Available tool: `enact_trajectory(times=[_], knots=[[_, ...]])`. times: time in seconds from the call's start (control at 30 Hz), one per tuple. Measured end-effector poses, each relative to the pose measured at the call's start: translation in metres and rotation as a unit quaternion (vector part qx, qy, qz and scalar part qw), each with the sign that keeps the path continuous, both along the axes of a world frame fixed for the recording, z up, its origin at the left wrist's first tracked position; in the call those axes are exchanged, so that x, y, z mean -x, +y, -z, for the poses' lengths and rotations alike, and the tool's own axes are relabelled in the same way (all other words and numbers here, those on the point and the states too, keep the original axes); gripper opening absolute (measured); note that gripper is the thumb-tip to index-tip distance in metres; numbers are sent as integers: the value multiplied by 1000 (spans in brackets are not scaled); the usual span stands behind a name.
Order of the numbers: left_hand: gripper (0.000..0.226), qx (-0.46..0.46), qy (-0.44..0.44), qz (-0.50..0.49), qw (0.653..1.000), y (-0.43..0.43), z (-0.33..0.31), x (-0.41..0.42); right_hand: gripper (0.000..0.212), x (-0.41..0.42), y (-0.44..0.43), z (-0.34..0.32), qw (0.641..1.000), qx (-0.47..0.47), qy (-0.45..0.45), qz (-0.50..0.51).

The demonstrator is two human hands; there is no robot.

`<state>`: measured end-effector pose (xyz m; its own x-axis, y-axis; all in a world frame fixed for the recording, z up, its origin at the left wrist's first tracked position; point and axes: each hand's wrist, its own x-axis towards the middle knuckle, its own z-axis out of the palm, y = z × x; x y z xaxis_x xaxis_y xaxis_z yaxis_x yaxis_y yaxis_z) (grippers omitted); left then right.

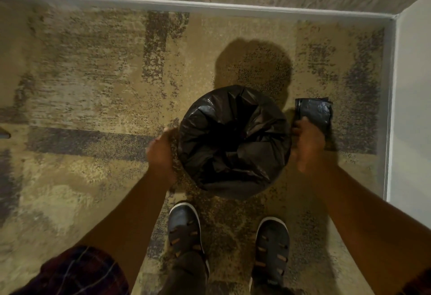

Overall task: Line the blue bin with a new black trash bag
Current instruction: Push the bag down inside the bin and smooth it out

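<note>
Two dark shoes (185,231) are seen below the hands; between left hand (161,152) and right hand (307,143), both cupped against its sides, the upright, glossy, crumpled black bag (233,140) is held, mouth upward

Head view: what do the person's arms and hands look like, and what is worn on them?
Both forearms are bare, as are the left hand and right hand: no gloves or watch visible. A dark red plaid sleeve covers the left upper arm; only a sliver of sleeve shows at the right edge.

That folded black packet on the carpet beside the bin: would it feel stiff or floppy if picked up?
Probably floppy: the folded black packet looks like thin, wrinkled, glossy plastic, much like the black trash bag. Likely light, since it lies flat. Perhaps slippery, judging by its sheen.
</note>
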<state>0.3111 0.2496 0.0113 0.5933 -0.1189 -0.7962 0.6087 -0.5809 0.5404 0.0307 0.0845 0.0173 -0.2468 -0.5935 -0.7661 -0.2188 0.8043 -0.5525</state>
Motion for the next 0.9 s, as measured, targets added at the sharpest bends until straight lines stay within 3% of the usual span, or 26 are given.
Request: enact_trajectory(times=[0.03, 0.1, 0.17, 0.23, 0.33, 0.5, 0.8, 0.9], knots=[[27, -33, -90, 3, 995, 4, -5, -2, 38, 8, -4, -9, 990, 92, 90, -50], [23, -47, -204, 41, 977, 13, -22, -2, 29, 17, 2, -33, 905, 303, 229, -190], [29, -33, -209, 106, 972, 20, -34, 7, 21, 3, 24, -63, 813, 417, 239, -329], [32, -6, -132, 149, 980, 22, -47, 19, 22, -22, 50, -84, 759, 396, 187, -482], [17, 31, -46, 182, 982, 18, -57, 35, 28, -51, 78, -89, 633, 327, 162, -683], [28, -4, -77, 256, 963, 16, -51, 33, 47, -65, 86, -67, 570, 190, 211, -771], [29, 2, -89, 280, 956, 21, -42, 32, 65, -71, 77, -31, 541, -13, 194, -818], [27, 1, -90, 274, 957, 21, -42, 32, 66, -72, 79, -36, 523, -34, 193, -829]])
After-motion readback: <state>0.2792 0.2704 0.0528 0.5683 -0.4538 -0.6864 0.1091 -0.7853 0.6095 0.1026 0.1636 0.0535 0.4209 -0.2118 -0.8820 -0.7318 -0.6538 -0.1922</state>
